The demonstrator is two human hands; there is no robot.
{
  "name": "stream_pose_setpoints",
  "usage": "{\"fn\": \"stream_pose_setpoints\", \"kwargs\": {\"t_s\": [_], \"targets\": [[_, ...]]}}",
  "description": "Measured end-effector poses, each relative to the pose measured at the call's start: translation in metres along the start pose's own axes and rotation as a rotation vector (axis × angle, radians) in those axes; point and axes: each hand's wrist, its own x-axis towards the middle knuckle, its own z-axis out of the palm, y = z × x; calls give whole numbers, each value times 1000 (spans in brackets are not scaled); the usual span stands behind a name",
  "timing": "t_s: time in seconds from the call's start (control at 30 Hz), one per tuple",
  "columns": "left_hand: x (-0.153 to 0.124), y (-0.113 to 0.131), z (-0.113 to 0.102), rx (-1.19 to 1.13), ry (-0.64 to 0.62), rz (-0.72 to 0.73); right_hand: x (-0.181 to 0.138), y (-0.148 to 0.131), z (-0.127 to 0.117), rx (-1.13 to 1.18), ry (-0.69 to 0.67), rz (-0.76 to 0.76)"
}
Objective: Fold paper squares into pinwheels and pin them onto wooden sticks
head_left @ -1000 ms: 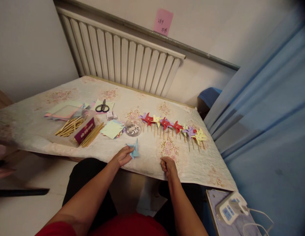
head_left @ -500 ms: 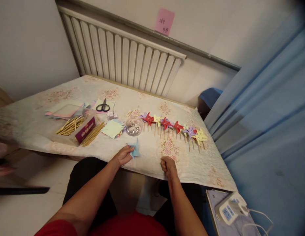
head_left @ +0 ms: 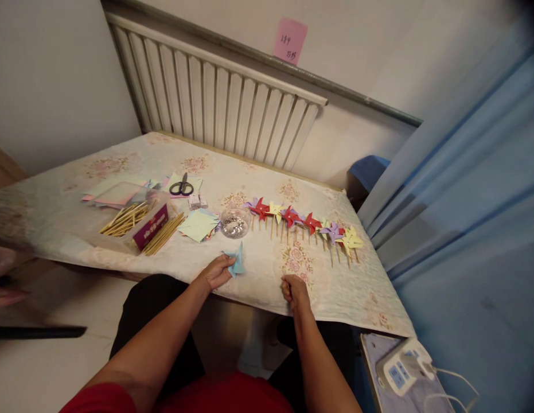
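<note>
My left hand [head_left: 218,272] is closed on a light blue paper pinwheel [head_left: 236,263], pinching its folded blades just above the near edge of the cloth. To its right, my right hand [head_left: 296,289] is curled with the fingers pressed together; whatever it may hold is hidden or too small to name. Beyond the hands stands a round clear dish [head_left: 234,222] of small shiny pieces. Behind my right hand lies a row of red, yellow and purple pinwheels [head_left: 311,223] on thin sticks.
At left, a clear plastic box [head_left: 116,244] holds wooden sticks [head_left: 125,219], with more sticks [head_left: 163,234] beside it. Paper squares [head_left: 198,225], scissors [head_left: 181,184] and small boxes [head_left: 198,201] lie nearby. A power strip [head_left: 403,367] sits at lower right, beside a blue curtain [head_left: 456,189].
Both hands stay in nearly the same place and hold. The view has shifted very slightly.
</note>
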Motion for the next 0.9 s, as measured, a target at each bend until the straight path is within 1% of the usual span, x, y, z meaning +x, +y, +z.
{"fn": "stream_pose_setpoints", "kwargs": {"t_s": [0.4, 0.9], "targets": [[-2, 1, 4, 0, 3, 0, 0, 1, 0, -1, 4, -19], [-2, 2, 4, 12, 2, -7, 2, 2, 0, -33, 14, -26]]}}
